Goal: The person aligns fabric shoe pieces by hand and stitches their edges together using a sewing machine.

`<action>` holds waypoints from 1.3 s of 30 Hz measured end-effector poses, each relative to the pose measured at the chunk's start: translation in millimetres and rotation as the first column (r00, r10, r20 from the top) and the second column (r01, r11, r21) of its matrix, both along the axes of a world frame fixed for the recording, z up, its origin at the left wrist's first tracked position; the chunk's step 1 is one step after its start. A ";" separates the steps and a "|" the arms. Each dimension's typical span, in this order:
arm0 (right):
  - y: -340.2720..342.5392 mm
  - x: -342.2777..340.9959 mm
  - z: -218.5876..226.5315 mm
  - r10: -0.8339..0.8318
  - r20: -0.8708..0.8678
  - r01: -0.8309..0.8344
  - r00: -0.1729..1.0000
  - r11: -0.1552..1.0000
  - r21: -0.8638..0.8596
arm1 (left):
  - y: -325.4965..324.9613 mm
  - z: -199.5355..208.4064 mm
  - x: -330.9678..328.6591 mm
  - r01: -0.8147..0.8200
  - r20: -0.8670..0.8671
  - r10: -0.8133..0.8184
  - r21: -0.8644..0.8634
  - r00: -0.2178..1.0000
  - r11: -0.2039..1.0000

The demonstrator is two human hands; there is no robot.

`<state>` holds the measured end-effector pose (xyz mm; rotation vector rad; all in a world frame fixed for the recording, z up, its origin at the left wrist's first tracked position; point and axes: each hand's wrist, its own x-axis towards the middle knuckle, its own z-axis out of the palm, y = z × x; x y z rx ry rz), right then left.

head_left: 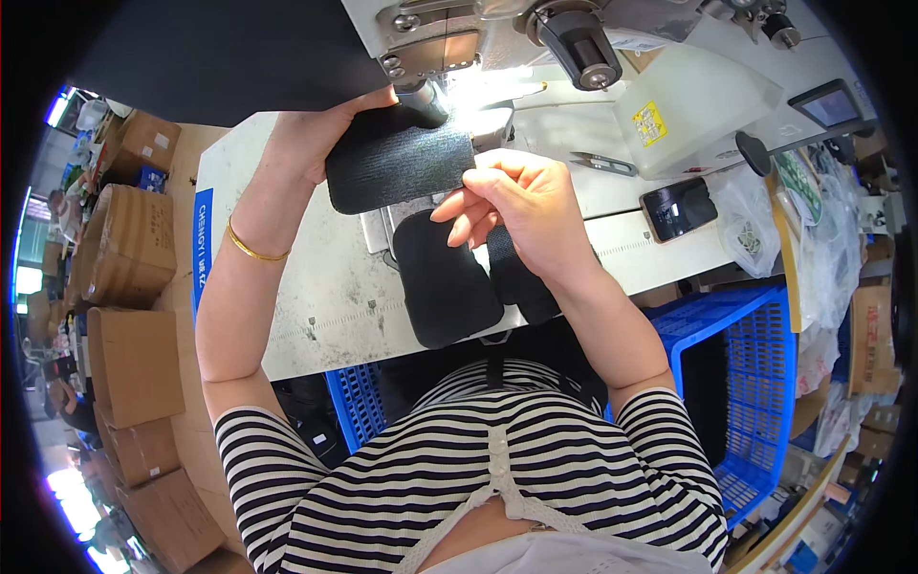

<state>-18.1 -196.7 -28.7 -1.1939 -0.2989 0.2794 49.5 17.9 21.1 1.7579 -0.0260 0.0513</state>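
gripping a ribbed, round-cornered black fabric panel (397, 161), the left hand (311, 143) clasps one edge, the right hand (528, 199) pinches another, near a matte, oblong black pad (445, 282).

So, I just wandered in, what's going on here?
A person is working with a flat black piece under what looks like a sewing machine. The left hand is against the piece's left side, its grip partly hidden, while the right hand pinches the right edge. More black pieces lie closer to the person, at the front of the white table. Off to the right are snips and a phone.
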 end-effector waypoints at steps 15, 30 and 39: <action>18.3 -8.1 -9.3 -0.131 0.029 0.129 0.991 0.990 0.049 | 0.5 -28.1 -32.1 -0.406 0.770 -0.037 0.375 0.636 0.833; 29.7 -30.6 -20.4 -0.024 0.072 0.003 0.997 0.963 0.270 | -13.9 -32.8 -68.9 -0.414 0.763 -0.578 0.644 0.289 0.643; 41.2 -33.8 -15.8 -0.020 -0.002 0.020 1.000 0.930 0.367 | -11.8 -24.0 -63.0 -0.445 0.708 -0.656 0.692 0.263 0.569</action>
